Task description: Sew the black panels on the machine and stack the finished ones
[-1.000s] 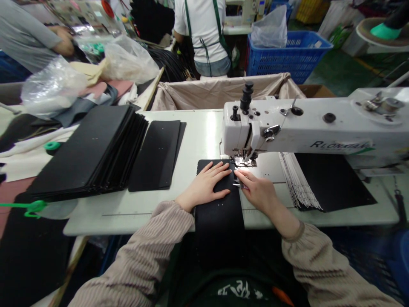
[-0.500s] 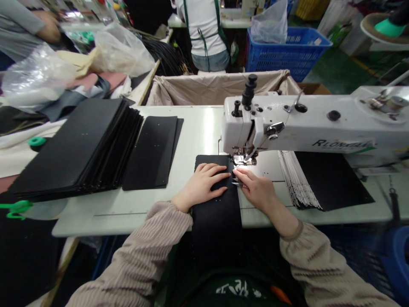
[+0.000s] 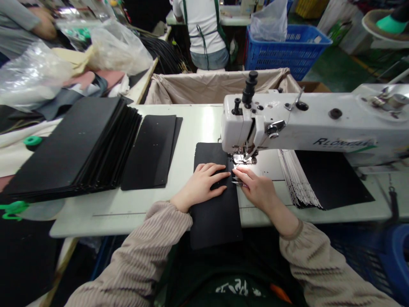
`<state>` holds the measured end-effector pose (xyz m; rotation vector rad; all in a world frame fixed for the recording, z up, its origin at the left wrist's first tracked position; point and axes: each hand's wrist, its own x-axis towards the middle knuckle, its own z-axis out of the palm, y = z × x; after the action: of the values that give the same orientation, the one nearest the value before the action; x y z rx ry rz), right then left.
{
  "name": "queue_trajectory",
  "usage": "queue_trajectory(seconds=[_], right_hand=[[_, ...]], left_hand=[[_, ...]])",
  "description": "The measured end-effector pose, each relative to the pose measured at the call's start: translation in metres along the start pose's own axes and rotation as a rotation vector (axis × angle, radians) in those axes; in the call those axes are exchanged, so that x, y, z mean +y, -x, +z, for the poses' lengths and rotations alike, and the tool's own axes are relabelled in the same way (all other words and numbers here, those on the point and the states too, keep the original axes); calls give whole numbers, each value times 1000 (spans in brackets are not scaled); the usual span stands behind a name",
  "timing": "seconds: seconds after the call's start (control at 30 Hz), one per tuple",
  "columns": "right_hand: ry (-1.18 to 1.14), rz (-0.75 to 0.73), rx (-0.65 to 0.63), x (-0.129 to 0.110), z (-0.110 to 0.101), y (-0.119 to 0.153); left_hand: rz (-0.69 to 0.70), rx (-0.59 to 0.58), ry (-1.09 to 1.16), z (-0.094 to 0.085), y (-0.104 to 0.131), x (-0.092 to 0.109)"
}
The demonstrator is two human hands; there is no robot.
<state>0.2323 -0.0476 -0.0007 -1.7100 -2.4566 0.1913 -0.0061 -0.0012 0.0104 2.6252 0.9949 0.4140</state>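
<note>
A black panel (image 3: 215, 221) lies under the sewing machine's presser foot (image 3: 244, 159), its near end hanging over the table's front edge. Flat on the panel, fingers spread, rests my left hand (image 3: 204, 183). Beside the panel's right edge, just in front of the foot, my right hand (image 3: 259, 189) is closed around thread snips (image 3: 236, 183). Only the pointed blades of the snips show clearly; the palm hides the rest. The right fingertips touch the panel's edge near the needle.
Left of the work are two black panels (image 3: 150, 149) and a tall stack of panels (image 3: 70, 145). Under the machine arm (image 3: 297, 123) sits a stack of pale-edged black pieces (image 3: 332, 179). Beyond the table stand a cloth-lined bin (image 3: 204, 89), a blue crate (image 3: 284, 53) and a seated person (image 3: 206, 38).
The black panel has slid away from me under the presser foot, so its far end reaches further back. Both hands stay in nearly the same place.
</note>
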Motion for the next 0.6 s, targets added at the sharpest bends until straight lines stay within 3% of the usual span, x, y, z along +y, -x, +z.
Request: queue_trajectory(seconds=[0.6], right_hand=[[-1,-2,2,0,1,0]], left_hand=[[-5,6,15,2,0,-1]])
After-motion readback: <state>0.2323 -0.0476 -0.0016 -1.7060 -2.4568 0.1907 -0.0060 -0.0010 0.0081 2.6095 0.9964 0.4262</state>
